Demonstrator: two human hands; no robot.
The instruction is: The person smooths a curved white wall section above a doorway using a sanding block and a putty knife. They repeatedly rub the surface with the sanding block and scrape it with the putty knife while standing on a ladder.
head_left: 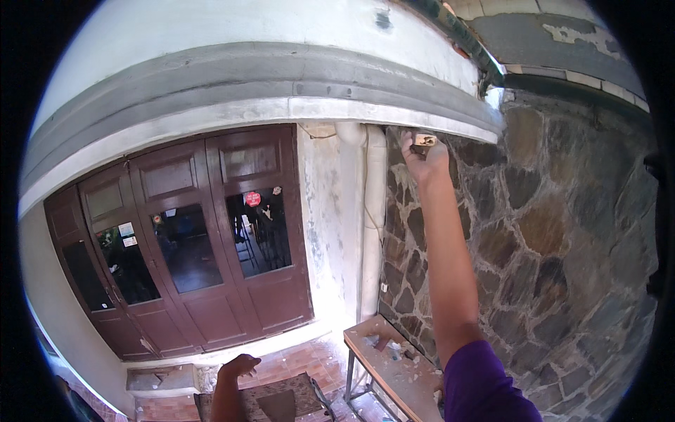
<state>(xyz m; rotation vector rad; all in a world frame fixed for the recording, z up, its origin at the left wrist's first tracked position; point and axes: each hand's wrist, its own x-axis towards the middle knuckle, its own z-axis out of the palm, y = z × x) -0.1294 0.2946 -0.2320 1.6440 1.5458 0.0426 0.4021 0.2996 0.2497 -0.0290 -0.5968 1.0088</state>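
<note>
My right hand [426, 160] is raised high at the end of an outstretched arm in a purple sleeve. It is closed around a small block [425, 141] with a pale, wood-coloured face and dark marks. The block is just beneath or against the lower edge of the white ledge [337, 109]; I cannot tell whether they touch. My left hand [240, 364] hangs low near the bottom edge, fingers loosely bent and apart, with nothing visible in them. Below it is a worn, stained board or platform [299, 388].
A table [394, 369] strewn with broken chips stands below my right arm. White pipes [375, 211] run down beside the stone wall [541, 232]. Brown panelled doors [190, 239] with glass panes fill the left. A step [163, 380] lies beneath them on the tiled floor.
</note>
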